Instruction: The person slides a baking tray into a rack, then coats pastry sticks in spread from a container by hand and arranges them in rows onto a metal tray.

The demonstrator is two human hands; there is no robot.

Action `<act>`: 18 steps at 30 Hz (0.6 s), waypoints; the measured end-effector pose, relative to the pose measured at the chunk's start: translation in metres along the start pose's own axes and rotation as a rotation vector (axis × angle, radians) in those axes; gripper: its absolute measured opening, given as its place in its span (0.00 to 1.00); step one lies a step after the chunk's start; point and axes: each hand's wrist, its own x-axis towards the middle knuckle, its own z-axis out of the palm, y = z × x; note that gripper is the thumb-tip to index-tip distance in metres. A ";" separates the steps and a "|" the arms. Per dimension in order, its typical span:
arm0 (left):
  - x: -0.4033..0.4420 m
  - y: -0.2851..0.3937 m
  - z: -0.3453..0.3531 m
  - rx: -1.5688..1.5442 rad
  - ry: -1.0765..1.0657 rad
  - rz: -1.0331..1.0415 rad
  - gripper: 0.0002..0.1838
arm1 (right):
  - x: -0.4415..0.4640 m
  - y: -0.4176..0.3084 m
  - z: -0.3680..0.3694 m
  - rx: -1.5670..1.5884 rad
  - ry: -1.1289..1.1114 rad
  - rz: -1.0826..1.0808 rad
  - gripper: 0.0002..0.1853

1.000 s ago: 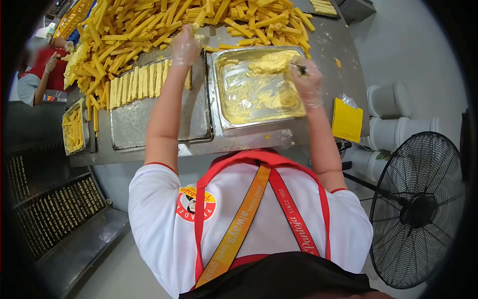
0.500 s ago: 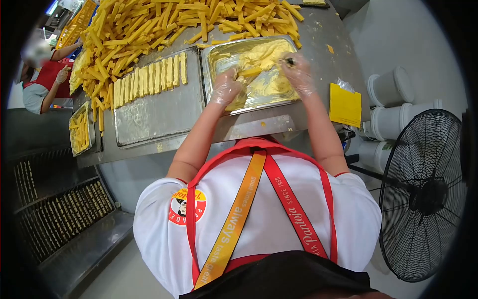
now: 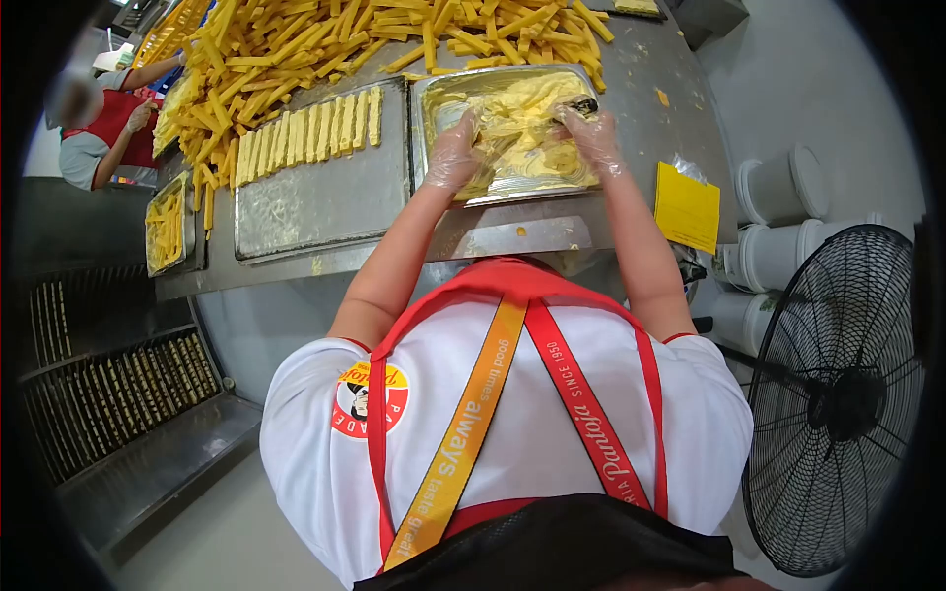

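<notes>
A metal tray [image 3: 422,138] of pale yellow cream [image 3: 517,113] lies in front of me, and both gloved hands are over it. My left hand [image 3: 454,156] is closed at the tray's left side; the yellow cake-like stick seen in it just before is mostly hidden now. My right hand [image 3: 594,141] grips a tool with a dark handle [image 3: 583,104] at the right side of the cream. The tool's blade cannot be made out. Left of the cream tray, a flat baking tray [image 3: 320,212] bears a row of cream-coated sticks [image 3: 310,130].
A large heap of yellow sticks [image 3: 296,49] covers the far side of the metal table [image 3: 650,89]. A small tray [image 3: 168,231] of sticks stands at left, near a co-worker [image 3: 113,128]. A yellow pad [image 3: 687,207], white buckets [image 3: 778,187] and a black fan [image 3: 838,394] are at right.
The stick between my hands no longer shows clearly. My right hand has turned, so the tool's dark end points up and right. The whole view has shifted slightly.
</notes>
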 end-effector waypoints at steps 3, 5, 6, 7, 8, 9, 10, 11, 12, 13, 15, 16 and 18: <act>-0.002 -0.004 0.002 -0.010 0.007 -0.049 0.25 | -0.001 -0.007 -0.001 -0.091 -0.005 -0.014 0.13; -0.002 -0.007 0.004 -0.016 0.008 -0.116 0.22 | -0.017 -0.019 0.010 0.114 -0.059 -0.071 0.13; 0.001 -0.010 0.006 -0.023 -0.004 -0.159 0.21 | -0.023 -0.022 0.014 0.217 -0.084 -0.097 0.12; 0.001 -0.014 0.008 -0.030 -0.017 -0.203 0.19 | -0.023 -0.020 0.014 0.211 -0.076 -0.099 0.12; -0.002 -0.012 0.006 -0.046 -0.019 -0.248 0.18 | -0.023 -0.015 0.014 0.205 -0.067 -0.102 0.12; -0.002 -0.009 0.003 -0.062 -0.018 -0.290 0.17 | -0.020 -0.009 0.013 0.199 -0.058 -0.108 0.12; -0.002 -0.006 -0.001 -0.079 -0.016 -0.333 0.17 | -0.014 0.003 0.009 0.124 -0.037 -0.129 0.12; -0.001 -0.005 -0.003 -0.103 -0.043 -0.355 0.18 | -0.010 0.009 0.007 0.048 -0.016 -0.151 0.12; -0.001 -0.005 -0.006 -0.128 -0.072 -0.379 0.19 | -0.006 0.016 0.004 -0.028 0.005 -0.171 0.12; 0.000 -0.005 -0.007 -0.155 -0.099 -0.402 0.20 | -0.005 0.023 0.001 0.012 -0.015 -0.163 0.11; 0.001 -0.001 -0.010 -0.089 -0.102 -0.399 0.21 | -0.020 0.006 0.010 0.091 -0.054 -0.142 0.08; 0.000 0.001 -0.010 -0.055 -0.105 -0.397 0.21 | -0.024 0.003 0.012 0.121 -0.073 -0.148 0.09; 0.002 -0.010 -0.006 -0.015 -0.135 -0.428 0.21 | -0.029 0.001 0.015 0.183 -0.106 -0.160 0.09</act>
